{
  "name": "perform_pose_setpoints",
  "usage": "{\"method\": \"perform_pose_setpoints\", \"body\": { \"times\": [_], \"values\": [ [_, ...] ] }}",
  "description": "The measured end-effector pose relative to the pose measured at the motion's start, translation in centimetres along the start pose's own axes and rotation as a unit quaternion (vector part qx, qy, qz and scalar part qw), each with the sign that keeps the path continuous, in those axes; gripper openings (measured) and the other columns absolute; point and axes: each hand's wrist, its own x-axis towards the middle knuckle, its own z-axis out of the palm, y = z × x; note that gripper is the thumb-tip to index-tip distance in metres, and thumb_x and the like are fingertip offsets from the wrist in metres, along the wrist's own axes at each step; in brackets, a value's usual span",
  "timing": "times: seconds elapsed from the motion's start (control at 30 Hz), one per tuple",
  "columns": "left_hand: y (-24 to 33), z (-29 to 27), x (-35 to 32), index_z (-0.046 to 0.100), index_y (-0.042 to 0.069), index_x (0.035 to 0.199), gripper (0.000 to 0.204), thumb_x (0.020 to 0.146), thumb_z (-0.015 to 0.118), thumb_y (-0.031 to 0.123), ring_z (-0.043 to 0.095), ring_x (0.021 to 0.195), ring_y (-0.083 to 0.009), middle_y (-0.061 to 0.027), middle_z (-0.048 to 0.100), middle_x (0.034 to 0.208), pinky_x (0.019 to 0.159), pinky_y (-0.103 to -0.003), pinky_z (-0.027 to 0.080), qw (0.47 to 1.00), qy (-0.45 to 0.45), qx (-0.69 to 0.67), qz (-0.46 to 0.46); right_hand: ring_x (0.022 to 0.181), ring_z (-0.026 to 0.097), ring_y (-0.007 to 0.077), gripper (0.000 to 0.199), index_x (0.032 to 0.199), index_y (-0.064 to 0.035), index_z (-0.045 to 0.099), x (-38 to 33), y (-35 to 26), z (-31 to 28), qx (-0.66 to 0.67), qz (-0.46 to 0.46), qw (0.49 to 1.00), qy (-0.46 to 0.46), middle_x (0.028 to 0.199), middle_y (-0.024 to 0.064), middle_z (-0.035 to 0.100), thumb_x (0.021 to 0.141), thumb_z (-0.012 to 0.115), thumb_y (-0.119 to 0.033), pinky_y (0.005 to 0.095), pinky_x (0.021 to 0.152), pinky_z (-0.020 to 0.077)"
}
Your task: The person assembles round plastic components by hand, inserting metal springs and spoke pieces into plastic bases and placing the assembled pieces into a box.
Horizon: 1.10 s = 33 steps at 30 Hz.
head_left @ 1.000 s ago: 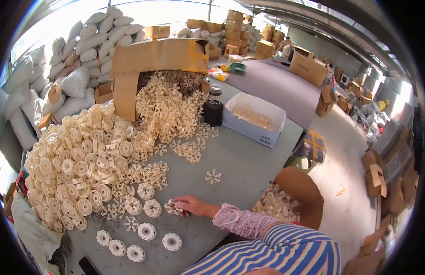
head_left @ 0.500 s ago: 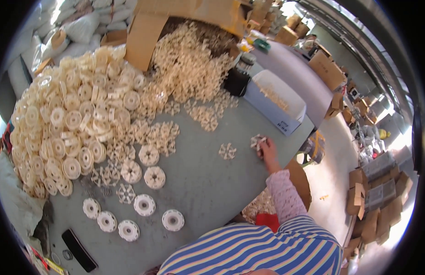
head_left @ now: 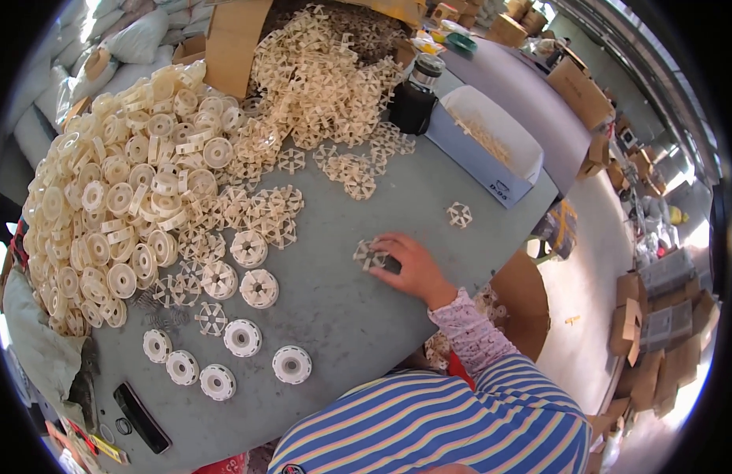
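Right hand (head_left: 409, 267): flat on the grey table (head_left: 429, 182), fingers curled over a cream spoked wheel (head_left: 369, 255) and pinning it to the surface; a dark patch under the palm, kind unclear. Pink patterned sleeve runs back to a striped shirt (head_left: 445, 426) at the lower edge.

Left hand: out of view.

Spoked wheel: on the table near its middle, at the fingertips, well apart from the heaps.

Lone wheel (head_left: 459, 214): same spoked kind, lying alone near the table's right edge, just below the tray.

Disc heap (head_left: 113, 197): cream round discs with hubs, piled high along the left of the table.

Wheel heap (head_left: 326, 75): loose spoked wheels spilling from a tipped cardboard box (head_left: 236, 39) at the far side, thinning out toward the centre.

White discs (head_left: 224, 359): several laid singly in a loose row on the near left part of the table, apart from one another.

Tray (head_left: 484, 150): pale blue, oblong, at the far right corner, thin cream pieces inside.

Jar (head_left: 417, 95): dark, with a metal lid, touching the tray's left end.

Dark flat bar (head_left: 143, 417): near the lower left table edge.

Cartons (head_left: 658, 316): stacked on the floor at right.

Sacks (head_left: 137, 35): white, piled beyond the table, upper left.
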Motion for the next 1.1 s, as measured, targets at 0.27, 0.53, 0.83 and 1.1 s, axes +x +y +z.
{"method": "perform_pose_setpoints", "body": {
  "times": [0.27, 0.53, 0.83, 1.1],
  "values": [
    [1.5, -0.6, 3.4, 0.075, -0.001, 0.101, 0.017, 0.097, 0.073, 0.015, 0.071, 0.082, -0.0301, -0.0185, 0.075, 0.104, 0.069, -0.043, 0.055, 1.0, 0.018, 0.014, 0.012, 0.125, 0.062, 0.0386, 0.05, 0.13, -0.0102, 0.071, 0.2, 6.7, -8.8, -0.282, 0.016, 0.924, 0.259, 0.132, 0.015, 0.069, 0.089, 0.084, -0.037, 0.0523, 0.108, 0.0494],
    [5.6, -0.7, 14.3, 0.074, -0.001, 0.101, 0.017, 0.096, 0.073, 0.015, 0.071, 0.081, -0.0299, -0.0188, 0.075, 0.102, 0.068, -0.043, 0.055, 0.994, 0.054, 0.011, 0.09, 0.119, 0.062, 0.0387, 0.048, 0.126, -0.0063, 0.071, 1.3, 11.5, -10.5, -0.244, 0.002, 0.95, 0.194, 0.121, 0.0171, 0.068, 0.089, 0.083, -0.034, 0.049, 0.104, 0.0512],
    [11.2, -2.1, 20.3, 0.074, -0.001, 0.1, 0.016, 0.096, 0.073, 0.014, 0.07, 0.079, -0.0296, -0.0191, 0.075, 0.101, 0.067, -0.043, 0.054, 0.987, 0.074, 0.024, 0.141, 0.131, 0.059, 0.0392, 0.062, 0.139, -0.0045, 0.065, 9.4, 8.4, -20.9, -0.329, 0.031, 0.881, 0.337, 0.138, 0.0195, 0.064, 0.088, 0.085, -0.034, 0.0488, 0.117, 0.0439],
    [13.9, -3.2, 21.6, 0.074, -0.001, 0.1, 0.016, 0.096, 0.073, 0.014, 0.07, 0.078, -0.0293, -0.0194, 0.074, 0.099, 0.066, -0.044, 0.053, 0.983, 0.08, 0.04, 0.161, 0.151, 0.041, 0.0398, 0.074, 0.152, -0.012, 0.056, -3.1, -2.7, 2.8, -0.055, -0.202, 0.973, -0.094, 0.162, 0.0183, 0.049, 0.096, 0.074, -0.056, 0.0577, 0.126, 0.0316]
  ]
}}
